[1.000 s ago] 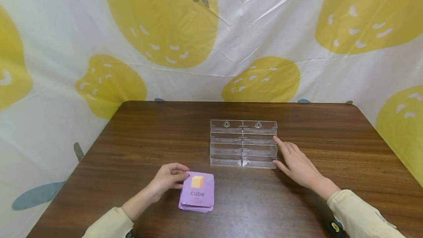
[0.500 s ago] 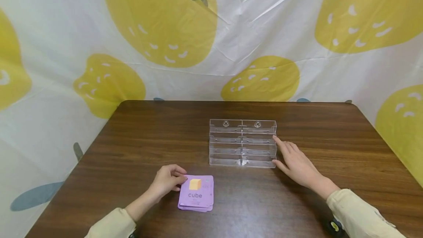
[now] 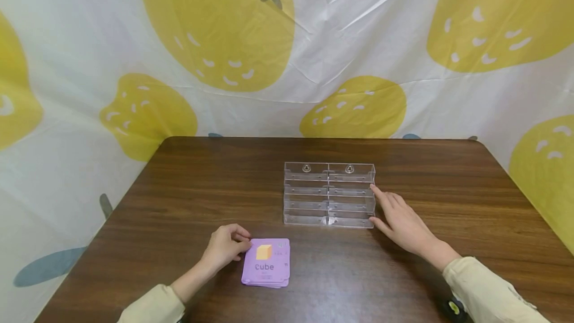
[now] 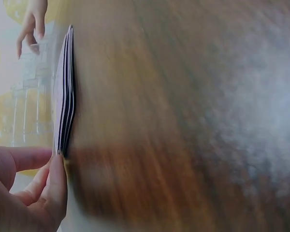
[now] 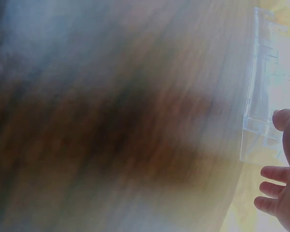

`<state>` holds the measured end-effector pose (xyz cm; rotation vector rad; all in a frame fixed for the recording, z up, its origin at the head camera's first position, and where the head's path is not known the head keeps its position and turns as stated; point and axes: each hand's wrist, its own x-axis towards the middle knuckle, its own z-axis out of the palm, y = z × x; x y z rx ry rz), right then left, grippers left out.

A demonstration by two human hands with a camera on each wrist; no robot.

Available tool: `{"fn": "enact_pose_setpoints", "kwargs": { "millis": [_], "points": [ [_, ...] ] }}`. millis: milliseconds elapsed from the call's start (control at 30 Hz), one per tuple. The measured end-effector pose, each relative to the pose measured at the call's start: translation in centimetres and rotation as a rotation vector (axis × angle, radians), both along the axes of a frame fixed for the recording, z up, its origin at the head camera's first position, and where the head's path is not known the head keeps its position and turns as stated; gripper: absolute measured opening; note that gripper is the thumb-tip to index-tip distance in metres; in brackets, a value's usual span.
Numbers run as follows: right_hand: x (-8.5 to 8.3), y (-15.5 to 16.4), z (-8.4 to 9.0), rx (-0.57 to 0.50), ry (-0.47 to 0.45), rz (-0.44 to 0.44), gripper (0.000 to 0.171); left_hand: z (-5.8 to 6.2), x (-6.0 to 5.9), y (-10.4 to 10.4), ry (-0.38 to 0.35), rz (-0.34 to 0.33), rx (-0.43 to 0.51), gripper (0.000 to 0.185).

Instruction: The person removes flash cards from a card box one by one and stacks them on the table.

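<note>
A small stack of purple flashcards [image 3: 266,262] lies flat on the dark wood-grain table [image 3: 202,188], just in front of and to the left of the clear acrylic organizer [image 3: 329,195]; the top card is matte with rounded corners and shows a yellow-orange cube above the word "Cube". The left hand [image 3: 224,246] sits at the stack's left edge with its fingers curled in, fingertips pinching the near corner of the cards; the left wrist view shows the stack edge-on [image 4: 65,99] as a handful of thin sheets slightly fanned, held between thumb and fingers [image 4: 52,186]. The organizer is a rigid, see-through stepped rack split into two columns of shallow slots, with two small round fittings on its back wall, and it stands a little right of the table's middle. The right hand [image 3: 401,221] lies with straight, spread fingers against the organizer's right side, index fingertip at its upper right edge and thumb at its lower right corner, gripping nothing. Bare tabletop lies left of the organizer and behind it up to the table's rounded far corners, which meet a creased white cloth printed with yellow strawberry shapes [image 3: 350,44]. Both wrist views are heavily blurred; the right wrist view shows only part of the organizer [image 5: 261,96] and a few fingers [image 5: 275,174], and the cream sleeves [image 3: 489,293] are cut off by the frame's lower edge.
</note>
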<state>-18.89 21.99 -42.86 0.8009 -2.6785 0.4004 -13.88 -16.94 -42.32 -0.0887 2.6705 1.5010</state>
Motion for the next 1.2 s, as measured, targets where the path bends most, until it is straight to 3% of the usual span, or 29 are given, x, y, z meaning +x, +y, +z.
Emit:
{"fn": "enact_pose_setpoints", "kwargs": {
  "millis": [767, 1200],
  "points": [
    [-0.2, 0.2, -0.1, 0.001, 0.101, 0.017, 0.074, -0.5, 0.1, -1.2, 0.086, 0.045, -0.066, 0.01],
    [0.1, 0.3, -0.1, 0.014, 0.11, 0.023, 0.076, 0.6, 0.0, -1.6, 0.155, 0.051, -0.202, 0.009]
  ]
}}
